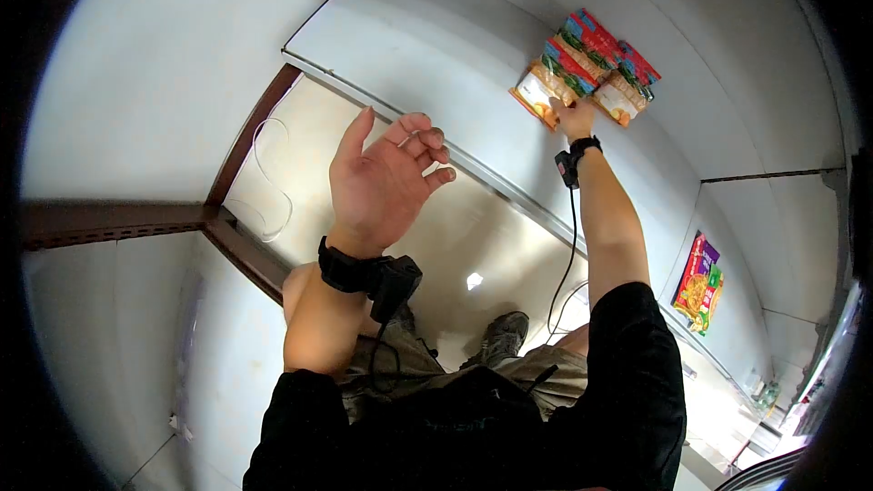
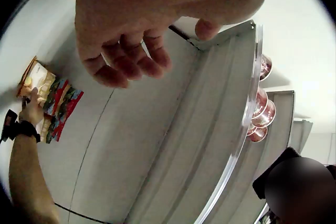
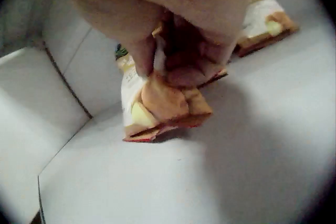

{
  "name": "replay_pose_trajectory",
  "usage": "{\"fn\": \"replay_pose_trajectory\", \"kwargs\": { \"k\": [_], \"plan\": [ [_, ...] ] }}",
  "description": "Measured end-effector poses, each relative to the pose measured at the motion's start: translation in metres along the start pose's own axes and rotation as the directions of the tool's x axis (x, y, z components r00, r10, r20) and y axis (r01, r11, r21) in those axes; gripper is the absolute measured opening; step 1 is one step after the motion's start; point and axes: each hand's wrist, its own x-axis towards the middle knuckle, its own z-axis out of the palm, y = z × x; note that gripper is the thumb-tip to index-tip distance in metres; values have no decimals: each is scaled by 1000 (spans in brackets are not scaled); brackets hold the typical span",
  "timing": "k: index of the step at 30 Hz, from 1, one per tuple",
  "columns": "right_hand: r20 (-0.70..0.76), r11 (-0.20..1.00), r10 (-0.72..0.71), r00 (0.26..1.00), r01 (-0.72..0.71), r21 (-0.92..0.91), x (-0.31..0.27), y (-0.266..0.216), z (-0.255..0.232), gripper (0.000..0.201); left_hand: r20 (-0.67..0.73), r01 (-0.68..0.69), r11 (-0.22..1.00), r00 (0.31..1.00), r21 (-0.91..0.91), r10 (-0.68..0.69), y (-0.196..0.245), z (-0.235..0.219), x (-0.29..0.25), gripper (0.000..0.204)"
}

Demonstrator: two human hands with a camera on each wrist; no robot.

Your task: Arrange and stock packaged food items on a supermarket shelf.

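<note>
My right hand (image 1: 574, 118) reaches to the white shelf and pinches the near edge of a snack bag (image 1: 536, 88), a red, white and orange packet with food printed on it. In the right wrist view, thumb and fingers close on that snack bag (image 3: 160, 100) near its lower end, and the hand hides its upper part. Right beside it lie more bags of the same kind, one of them a snack bag (image 1: 620, 98) to the right. My left hand (image 1: 380, 180) hangs in the air in front of the shelf edge, palm up, fingers loosely bent, holding nothing.
Two other packets, one purple and red and one green packet (image 1: 709, 302), lie farther right on the shelf (image 1: 409, 36). A brown metal frame (image 1: 118, 220) borders the left side. In the left wrist view, several red-lidded cups (image 2: 262, 111) stand on an upper shelf.
</note>
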Motion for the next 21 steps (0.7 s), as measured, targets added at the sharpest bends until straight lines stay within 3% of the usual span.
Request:
{"fn": "replay_pose_trajectory", "kwargs": {
  "k": [1, 2, 4, 5, 9, 10, 12, 14, 15, 16, 18, 19, 21],
  "plan": [
    [46, 967, -36, 998, 23, 255, -11, -13, -1, 43, 5, -2, 1000, 1000, -7, 2, 0, -1, -1, 49],
    [44, 967, -38, 998, 26, 252, -12, -28, -8, 43, 14, -7, 1000, 1000, -5, 7, 1, -3, -2, 49],
    [-93, 960, -266, 960, 272, 61, -7, -44, -13, 49, 23, -11, 1000, 1000, -3, 11, 2, -4, -2, 49],
    [-268, 935, -333, 904, 281, -214, 16, -25, 2, 56, 8, -2, 1000, 1000, -11, 2, 2, -4, -3, 49],
    [-532, 915, -328, 781, 403, 27, 64, -7, 7, 64, -21, 12, 999, 1000, -31, -12, 5, -6, -7, 48],
    [-348, 930, -345, 872, 367, 0, 53, -33, -18, 60, -24, 4, 1000, 1000, -31, -4, 6, -7, -7, 48],
    [-139, 941, -339, 930, 337, -40, 48, -44, -28, 58, 7, -13, 1000, 1000, -14, 13, 6, -8, -9, 47],
    [-166, 973, -220, 961, 229, 38, 58, -30, -29, 52, -7, -13, 1000, 1000, -10, 13, 7, -8, -10, 47],
    [-214, 881, -308, 927, 362, 303, 76, -3, -14, 43, -14, -18, 1000, 1000, 2, 18, 7, -7, -10, 46],
    [-218, 881, -309, 926, 365, 302, 72, -7, -15, 43, -10, -18, 1000, 1000, 3, 18, 7, -7, -9, 46],
    [-98, 823, -93, 991, 132, 553, 54, -15, -14, 31, -9, -13, 1000, 1000, -10, 13, 7, -6, -10, 46],
    [50, 858, 40, 998, -60, 509, 44, -22, -20, 29, -8, -11, 1000, 1000, -7, 11, 7, -6, -11, 46],
    [44, 815, 54, 998, -70, 575, 24, -41, -23, 27, -19, -19, 1000, 1000, -23, 19, 8, -7, -10, 46]
  ]
}}
